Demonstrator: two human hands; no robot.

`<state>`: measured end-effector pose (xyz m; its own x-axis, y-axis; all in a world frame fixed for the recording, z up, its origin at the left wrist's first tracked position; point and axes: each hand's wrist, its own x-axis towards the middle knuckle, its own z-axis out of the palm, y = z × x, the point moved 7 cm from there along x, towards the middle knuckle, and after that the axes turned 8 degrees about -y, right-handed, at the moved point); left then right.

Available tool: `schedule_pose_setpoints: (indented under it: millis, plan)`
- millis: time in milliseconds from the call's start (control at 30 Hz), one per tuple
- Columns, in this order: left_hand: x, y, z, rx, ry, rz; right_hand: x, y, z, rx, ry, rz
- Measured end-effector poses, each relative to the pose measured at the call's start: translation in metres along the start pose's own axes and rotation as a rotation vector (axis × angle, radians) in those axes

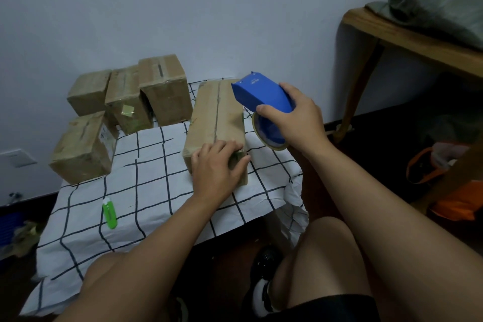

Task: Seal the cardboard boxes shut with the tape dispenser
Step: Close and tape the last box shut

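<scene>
2 hands: right grips tape dispenser [264,98], left fingers [224,148] seemingly pressing box [214,117].

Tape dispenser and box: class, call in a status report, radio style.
Right hand grips tape dispenser, lifted beside the box. Left hand presses box at near end. Seam untaped, as far as visible. Nothing in the way.

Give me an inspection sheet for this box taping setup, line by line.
Surface: low table under a white checked cloth.
Job's things: long cardboard box lying on the cloth; blue tape dispenser held above its right side; four smaller boxes grouped at the back left.
Clutter: green utility knife near the front left.
Hands: left hand rests on the long box's near end; right hand grips the dispenser.
Cables: nothing seen.
Surroundings: pale wall; wooden table on the right with grey fabric on top.
</scene>
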<state>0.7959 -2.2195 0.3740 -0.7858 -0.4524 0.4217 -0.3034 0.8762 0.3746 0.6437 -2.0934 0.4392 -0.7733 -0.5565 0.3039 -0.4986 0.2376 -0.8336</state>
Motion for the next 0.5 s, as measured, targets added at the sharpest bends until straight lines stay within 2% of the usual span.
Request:
schedule_pose_setpoints:
  millis: [200,333,500]
  plan:
    - [0.009,-0.014,-0.011,-0.105,-0.151,0.086,0.008,-0.009,0.012,0.107,-0.002,0.006]
    - [0.008,-0.011,-0.009,-0.076,-0.105,0.144,0.011,-0.015,0.031,0.228,-0.018,0.030]
    - [0.005,-0.019,-0.006,-0.085,-0.050,0.196,0.008,-0.013,0.054,0.212,-0.005,0.019]
